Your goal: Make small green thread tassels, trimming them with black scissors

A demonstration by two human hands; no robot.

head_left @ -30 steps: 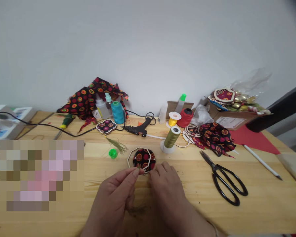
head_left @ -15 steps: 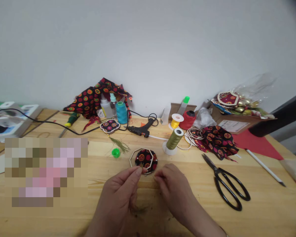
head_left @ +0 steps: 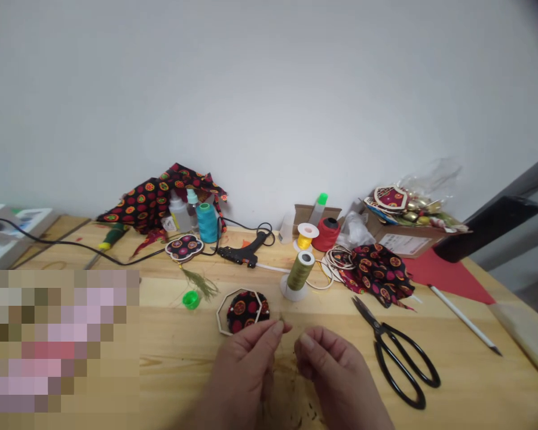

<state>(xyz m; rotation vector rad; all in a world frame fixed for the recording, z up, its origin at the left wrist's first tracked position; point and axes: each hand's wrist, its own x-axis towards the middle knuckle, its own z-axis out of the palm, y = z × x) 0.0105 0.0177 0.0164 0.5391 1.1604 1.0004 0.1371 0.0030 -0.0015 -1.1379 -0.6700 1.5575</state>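
Observation:
My left hand (head_left: pixel 251 364) is closed in a pinch, with a small tuft of olive-green thread (head_left: pixel 281 318) showing at its fingertips. It is the top of a thread tassel, whose strands are now mostly hidden by the hand. A short gap to the right, my right hand (head_left: pixel 334 367) has thumb and forefinger pressed together. Whatever it pinches is too fine to make out. Just beyond my left hand lies a round piece of black patterned fabric (head_left: pixel 241 310) with an octagonal wooden frame (head_left: pixel 219 316) over it. An olive thread spool (head_left: pixel 300 273) stands behind the hands.
Black-handled scissors (head_left: pixel 385 340) lie to the right, with a white pencil (head_left: pixel 465 319) beyond. A glue gun (head_left: pixel 244 252), blue thread cone (head_left: pixel 207 223), green cap (head_left: pixel 190 300) and flower-shaped ornament (head_left: pixel 184 246) are behind. Patterned cloth (head_left: pixel 379 272) and a filled cardboard box (head_left: pixel 403 239) sit back right.
The view has shifted, so the table things sit lower and further left. My hands are now right of the fabric round; the tassel strands that hung below my left hand are hidden.

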